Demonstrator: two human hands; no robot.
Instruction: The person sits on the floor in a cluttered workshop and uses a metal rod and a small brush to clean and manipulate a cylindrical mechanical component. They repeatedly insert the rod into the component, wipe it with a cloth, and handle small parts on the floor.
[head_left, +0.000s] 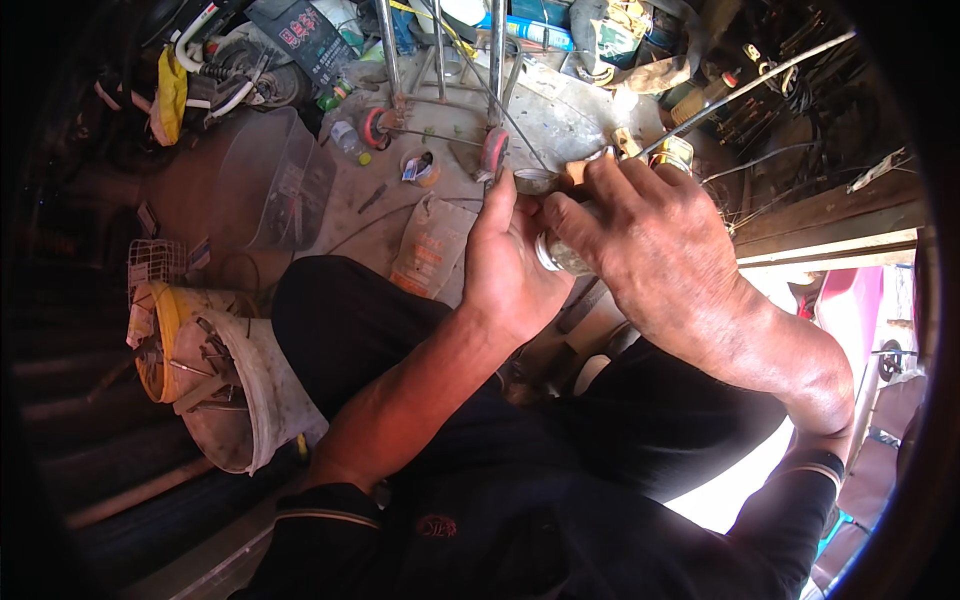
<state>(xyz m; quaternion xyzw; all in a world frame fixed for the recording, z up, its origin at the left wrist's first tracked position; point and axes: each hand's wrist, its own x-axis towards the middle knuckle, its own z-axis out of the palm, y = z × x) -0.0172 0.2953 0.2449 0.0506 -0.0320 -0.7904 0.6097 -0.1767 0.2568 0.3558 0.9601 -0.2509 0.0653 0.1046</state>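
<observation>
My right hand (656, 232) grips a small jar-like container (571, 256), tilted on its side with a shiny round rim facing left. My left hand (510, 274) is cupped against that rim, palm turned toward it and thumb pointing up. Whether the left palm holds anything is hidden, and so are most of its fingers. Just beyond the fingertips lies a round metal-rimmed object (534, 176). A long thin metal rod (750, 94) slants up and right from behind my right hand.
Beyond my hands stands a metal frame on red-rimmed wheels (493, 150). Left of it are a plastic bottle (346, 141), a tape roll (421, 171) and a clear plastic bin (281, 180). A crumpled printed bag (431, 244) lies nearer. Buckets of metal parts (281, 390) stand by my left knee.
</observation>
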